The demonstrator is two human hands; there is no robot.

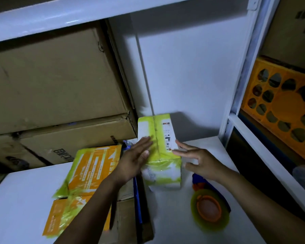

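Green-taped parcel (161, 136) stands on the white shelf (206, 145); left hand (134, 161) lies flat on top; right hand (199, 162), fingers loose, touches its side; orange box (90, 166) just left; bare shelf right.

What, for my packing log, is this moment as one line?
left hand: flat on parcel top | right hand: open at parcel's right edge | parcel: standing on shelf | tape roll: on shelf, untouched

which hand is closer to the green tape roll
Right. The right hand touches the right side of the taped box, a short way beyond the green tape roll; the left hand lies flat on the box's top, farther to the left.
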